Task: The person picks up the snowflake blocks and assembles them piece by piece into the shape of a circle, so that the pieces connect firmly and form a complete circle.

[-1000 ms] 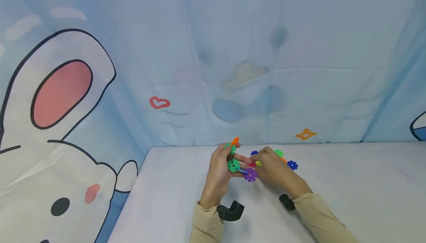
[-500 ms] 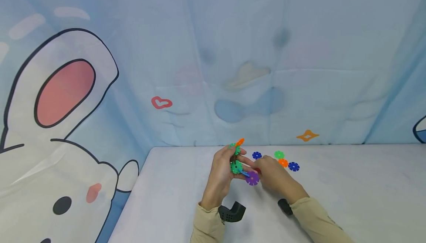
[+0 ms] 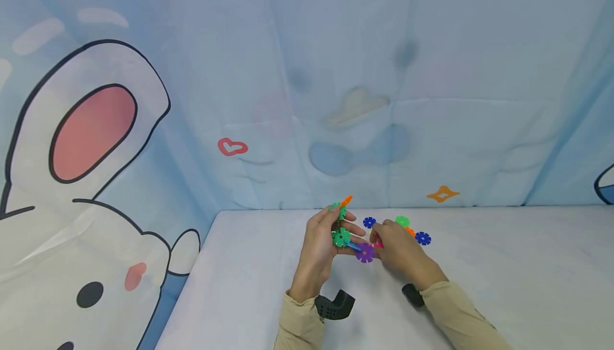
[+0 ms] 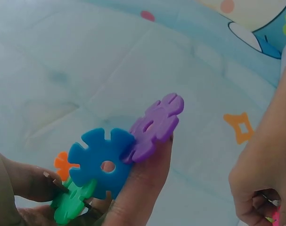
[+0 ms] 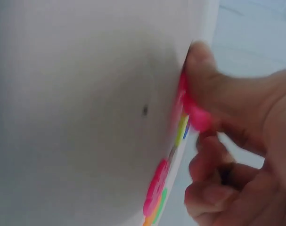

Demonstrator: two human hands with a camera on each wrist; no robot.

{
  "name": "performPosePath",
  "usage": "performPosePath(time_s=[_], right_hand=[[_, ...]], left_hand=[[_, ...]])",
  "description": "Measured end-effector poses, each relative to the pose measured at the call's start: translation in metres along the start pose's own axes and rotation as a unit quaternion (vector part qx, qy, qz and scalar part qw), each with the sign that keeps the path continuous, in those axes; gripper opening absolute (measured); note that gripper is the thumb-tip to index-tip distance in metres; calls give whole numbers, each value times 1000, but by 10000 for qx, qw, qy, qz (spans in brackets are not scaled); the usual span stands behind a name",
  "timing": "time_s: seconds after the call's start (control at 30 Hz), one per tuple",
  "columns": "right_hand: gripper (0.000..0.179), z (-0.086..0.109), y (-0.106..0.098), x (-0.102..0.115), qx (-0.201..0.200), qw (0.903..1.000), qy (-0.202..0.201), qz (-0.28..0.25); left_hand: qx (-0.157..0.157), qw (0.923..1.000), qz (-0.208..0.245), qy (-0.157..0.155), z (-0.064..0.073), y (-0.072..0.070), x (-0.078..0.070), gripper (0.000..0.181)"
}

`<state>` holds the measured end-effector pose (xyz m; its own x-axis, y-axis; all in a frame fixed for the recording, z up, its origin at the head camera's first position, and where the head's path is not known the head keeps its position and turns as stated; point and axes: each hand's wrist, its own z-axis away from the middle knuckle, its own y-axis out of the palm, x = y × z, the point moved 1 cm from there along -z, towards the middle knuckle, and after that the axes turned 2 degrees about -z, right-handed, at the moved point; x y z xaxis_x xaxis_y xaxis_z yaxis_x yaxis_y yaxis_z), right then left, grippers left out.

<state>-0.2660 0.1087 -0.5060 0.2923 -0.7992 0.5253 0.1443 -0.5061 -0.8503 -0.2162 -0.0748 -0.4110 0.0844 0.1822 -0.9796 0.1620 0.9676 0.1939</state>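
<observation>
My left hand (image 3: 318, 238) holds up a linked chain of toothed plastic snowflake discs. In the left wrist view the chain shows an orange disc (image 4: 62, 165), a green disc (image 4: 73, 202), a blue disc (image 4: 96, 160) and a purple disc (image 4: 157, 127) at its end. The thumb pinches near the green one, and a straight finger lies behind the purple one. Close to the tabletop, my right hand (image 3: 403, 249) has curled fingers and pinches a bright pink disc (image 5: 197, 115), tilted up from the table. Part of that disc is hidden by the thumb.
Loose discs lie on the white table (image 3: 249, 286) beyond the right hand: blue (image 3: 369, 222), light green (image 3: 402, 221), orange (image 3: 410, 230) and another blue (image 3: 423, 238). A second pink disc (image 5: 156, 188) lies flat. A printed blue curtain (image 3: 307, 99) rises behind the table.
The right hand shifted slightly about the loose discs, and its fingers now pinch the pink disc. The left hand moved slightly right with its chain, then stayed nearly still.
</observation>
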Motion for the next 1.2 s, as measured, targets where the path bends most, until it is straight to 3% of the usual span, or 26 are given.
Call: performPosePath(time_s=[0.2, 0.37, 0.47, 0.73, 0.97, 1.2], right_hand=[[14, -1, -6, -4, 145, 9993, -127, -313], [6, 0, -26, -1, -394, 9951, -622, -652], [4, 4, -42, 2, -822, 9872, -819, -1099], [20, 20, -78, 16, -1836, 9527, -596, -2348], [25, 27, -88, 25, -1810, 9346, -597, -3002], [23, 29, -88, 31, -1921, 9259, -879, -3132]], left_hand=[[-61, 9997, 252, -2, 1, 1, 0, 38], [-43, 9992, 390, -77, 0, 3, 2, 42], [-5, 9993, 361, -130, 0, 4, 2, 43], [356, 9974, 591, -188, 4, 10, 1, 30], [784, 9947, 583, -328, 8, 17, 0, 29], [930, 9953, 50, -278, 9, 23, 2, 28]])
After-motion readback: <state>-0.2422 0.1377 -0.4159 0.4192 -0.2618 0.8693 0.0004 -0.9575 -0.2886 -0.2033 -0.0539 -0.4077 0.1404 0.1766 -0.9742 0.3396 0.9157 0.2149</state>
